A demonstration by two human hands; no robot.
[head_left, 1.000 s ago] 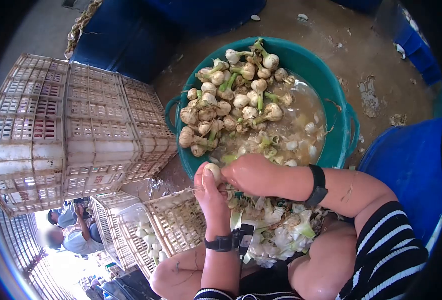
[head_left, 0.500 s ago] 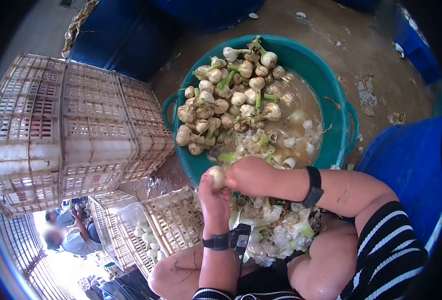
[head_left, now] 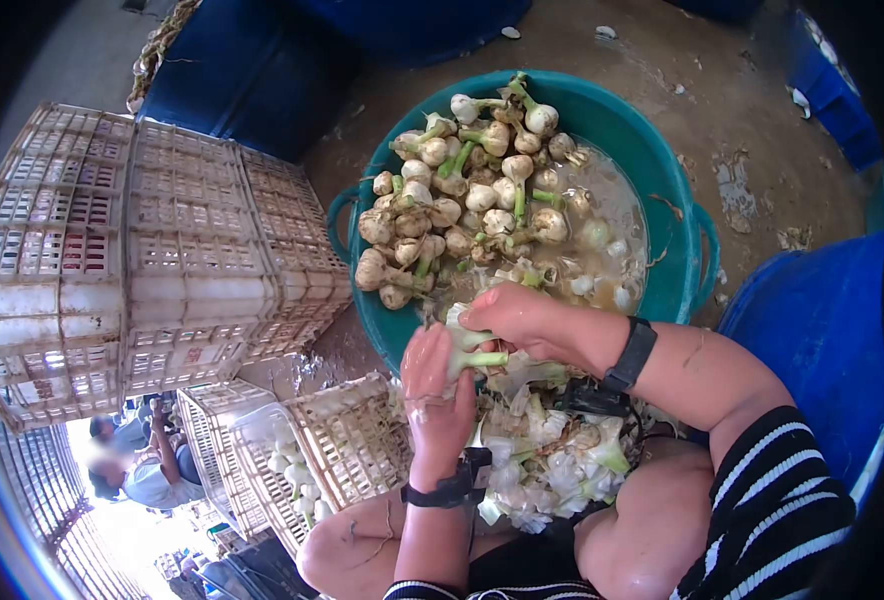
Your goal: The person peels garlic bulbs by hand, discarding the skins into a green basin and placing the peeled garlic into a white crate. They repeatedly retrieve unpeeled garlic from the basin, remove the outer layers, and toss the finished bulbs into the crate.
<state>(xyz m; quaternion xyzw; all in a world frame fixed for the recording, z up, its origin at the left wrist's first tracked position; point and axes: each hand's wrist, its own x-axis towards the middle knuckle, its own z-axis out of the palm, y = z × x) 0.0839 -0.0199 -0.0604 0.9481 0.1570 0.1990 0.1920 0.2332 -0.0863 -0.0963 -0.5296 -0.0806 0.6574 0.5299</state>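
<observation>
My left hand [head_left: 430, 372] is closed around a garlic bulb, mostly hidden by the palm, whose pale green stem [head_left: 484, 359] points right. My right hand [head_left: 510, 312] pinches loose white garlic skin [head_left: 467, 322] just above that stem. Both hands are over the near rim of a green tub [head_left: 677, 180]. Inside the tub, a heap of dirty garlic bulbs [head_left: 447, 213] with cut stems sits in murky water [head_left: 612, 205], where bits of skin float. Below my hands is a pile of peeled-off garlic skins [head_left: 552, 465].
Stacked white plastic crates [head_left: 197, 245] stand on the left. A lower crate [head_left: 347, 440] sits beside my knee, near a container of whitish bulbs [head_left: 297, 475]. A blue barrel [head_left: 817, 330] is close on the right. Another person [head_left: 157, 480] sits at the lower left.
My right hand has moved up and slightly right, drawing skin off the bulb. The left hand has turned, so the stem now shows pointing right.
</observation>
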